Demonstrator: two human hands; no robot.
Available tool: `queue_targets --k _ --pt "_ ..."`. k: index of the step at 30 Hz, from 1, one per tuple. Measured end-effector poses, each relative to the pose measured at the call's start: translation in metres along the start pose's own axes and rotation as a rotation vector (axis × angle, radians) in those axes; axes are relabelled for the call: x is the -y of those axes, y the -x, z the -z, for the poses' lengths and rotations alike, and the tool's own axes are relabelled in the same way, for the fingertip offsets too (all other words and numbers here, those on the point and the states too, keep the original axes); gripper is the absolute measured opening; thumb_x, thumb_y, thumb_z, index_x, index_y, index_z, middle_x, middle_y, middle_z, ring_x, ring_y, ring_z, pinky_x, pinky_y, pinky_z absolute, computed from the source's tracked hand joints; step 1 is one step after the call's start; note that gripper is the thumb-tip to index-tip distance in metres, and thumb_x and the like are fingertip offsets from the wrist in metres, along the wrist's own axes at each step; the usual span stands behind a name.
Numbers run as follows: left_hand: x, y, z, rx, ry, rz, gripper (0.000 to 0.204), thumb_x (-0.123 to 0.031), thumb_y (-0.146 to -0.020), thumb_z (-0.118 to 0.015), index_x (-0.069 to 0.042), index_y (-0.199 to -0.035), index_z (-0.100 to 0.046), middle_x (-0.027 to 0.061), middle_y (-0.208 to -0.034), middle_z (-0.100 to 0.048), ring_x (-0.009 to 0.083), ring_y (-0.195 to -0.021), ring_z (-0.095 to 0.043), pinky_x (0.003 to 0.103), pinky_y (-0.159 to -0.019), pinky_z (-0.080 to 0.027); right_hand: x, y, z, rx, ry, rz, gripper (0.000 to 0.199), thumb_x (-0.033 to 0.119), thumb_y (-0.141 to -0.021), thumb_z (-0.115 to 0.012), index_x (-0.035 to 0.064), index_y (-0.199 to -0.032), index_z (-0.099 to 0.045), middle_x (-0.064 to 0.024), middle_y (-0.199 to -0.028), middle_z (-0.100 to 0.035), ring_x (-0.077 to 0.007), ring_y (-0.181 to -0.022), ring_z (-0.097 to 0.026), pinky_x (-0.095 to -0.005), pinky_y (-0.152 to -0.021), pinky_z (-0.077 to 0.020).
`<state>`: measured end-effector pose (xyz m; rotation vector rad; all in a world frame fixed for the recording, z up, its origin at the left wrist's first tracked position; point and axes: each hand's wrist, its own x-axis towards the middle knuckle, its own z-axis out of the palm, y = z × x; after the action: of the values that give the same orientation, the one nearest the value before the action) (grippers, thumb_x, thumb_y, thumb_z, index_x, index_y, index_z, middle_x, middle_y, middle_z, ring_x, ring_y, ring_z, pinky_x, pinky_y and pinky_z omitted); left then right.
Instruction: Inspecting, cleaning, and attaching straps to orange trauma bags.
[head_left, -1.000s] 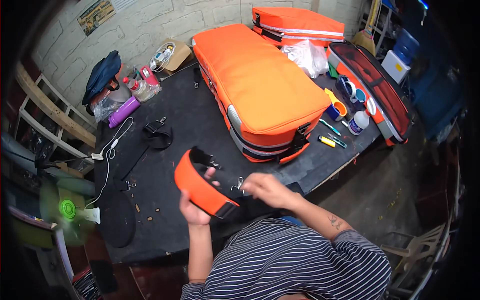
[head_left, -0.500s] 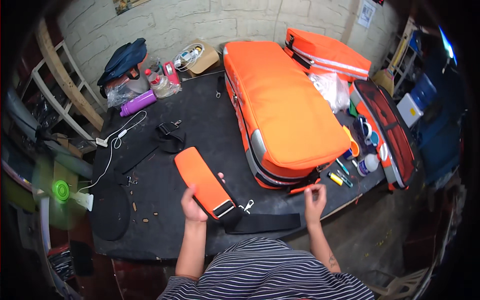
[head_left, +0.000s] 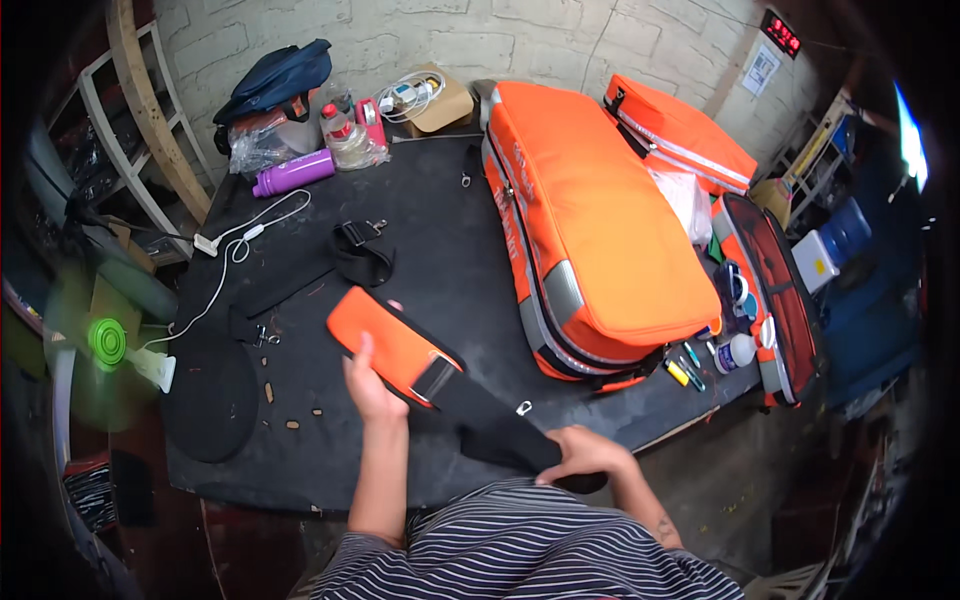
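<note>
My left hand [head_left: 374, 386] is closed around an orange padded shoulder strap [head_left: 385, 345] with black edging, its thumb lying over the top. Black webbing [head_left: 492, 418] runs from the pad's end loop toward my right hand [head_left: 590, 452], which grips it near the table's front edge. A silver snap hook [head_left: 524, 408] lies beside the webbing. Just beyond my right hand stands a large orange bag [head_left: 610, 220] with silver reflective strips and a zipper along its side. Past the pad's far end lies a buckled coil of black strap [head_left: 360, 255].
Pens [head_left: 678, 373], a white bottle [head_left: 736, 352] and an open orange case [head_left: 765, 290] line the right side. A smaller orange bag [head_left: 680, 135] stands behind. At the left are a purple bottle [head_left: 293, 174], a white cable [head_left: 238, 250] and a small green fan [head_left: 107, 343].
My right hand has left the big bag's lower corner, moved left and nearer me, and taken hold of the black webbing. My left hand has shifted slightly left with the pad.
</note>
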<state>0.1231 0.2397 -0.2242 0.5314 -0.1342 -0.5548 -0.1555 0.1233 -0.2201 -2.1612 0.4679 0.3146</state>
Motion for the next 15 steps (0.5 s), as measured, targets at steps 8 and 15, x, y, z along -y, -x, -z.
queue_targets --k 8,15 --pt "-0.044 -0.054 -0.006 -0.019 0.02 -0.048 0.042 -0.016 -0.096 -0.041 0.005 -0.133 -0.04 0.0199 -0.135 -0.047 0.0299 -0.121 -0.05 0.043 -0.1 -0.043 -0.017 0.098 0.0 -0.065 -1.009 -0.018 0.023 0.005 -0.077 -0.073 -0.002 -0.094 -0.06 0.0041 -0.085 -0.056 -0.0052 -0.083 -0.051 -0.022 -0.074 -0.0426" --pt "-0.033 -0.179 -0.056 -0.11 -0.114 -0.139 0.029 -0.016 -0.093 -0.054 0.006 -0.111 -0.055 0.0168 -0.109 -0.063 0.0303 -0.098 -0.063 0.045 -0.086 -0.051 -0.043 0.125 -0.029 0.049 -0.494 -0.213 0.04 0.014 -0.069 -0.081 -0.0047 -0.099 -0.064 -0.0071 -0.091 -0.069 -0.0095 -0.081 -0.059 -0.0274 -0.073 -0.0475"
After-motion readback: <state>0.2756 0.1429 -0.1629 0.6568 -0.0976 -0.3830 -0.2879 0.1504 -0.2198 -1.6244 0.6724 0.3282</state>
